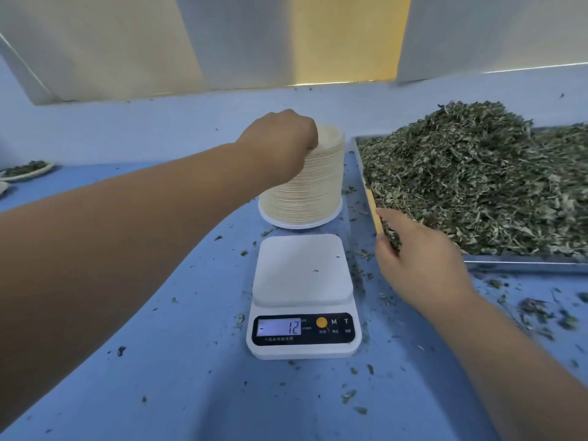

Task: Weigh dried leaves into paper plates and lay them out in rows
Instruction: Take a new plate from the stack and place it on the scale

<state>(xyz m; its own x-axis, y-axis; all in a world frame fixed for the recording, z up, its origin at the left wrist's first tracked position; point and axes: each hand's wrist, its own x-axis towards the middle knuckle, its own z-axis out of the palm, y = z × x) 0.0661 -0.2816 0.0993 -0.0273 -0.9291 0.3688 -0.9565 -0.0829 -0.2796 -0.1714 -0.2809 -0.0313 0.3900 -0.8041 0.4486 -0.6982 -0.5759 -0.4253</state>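
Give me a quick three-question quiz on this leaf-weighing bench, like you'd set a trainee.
1. True or false: a plate sits on the scale.
2. The left hand touches: A, the scale; B, the stack of paper plates; C, nothing.
3. Fill in: the display reads minus ___.
Key: 1 false; 2 B; 3 12.

One digital scale [304,297] sits at centre. One stack of paper plates [315,186], too many to count, stands at its 12 o'clock. One metal tray [525,264] at 2 o'clock carries one heap of dried leaves [477,179]. Two loose plates lie at 9 o'clock: one filled plate [27,170] and one cropped plate [3,187]. Two hands show: left hand [280,138], right hand [420,265].
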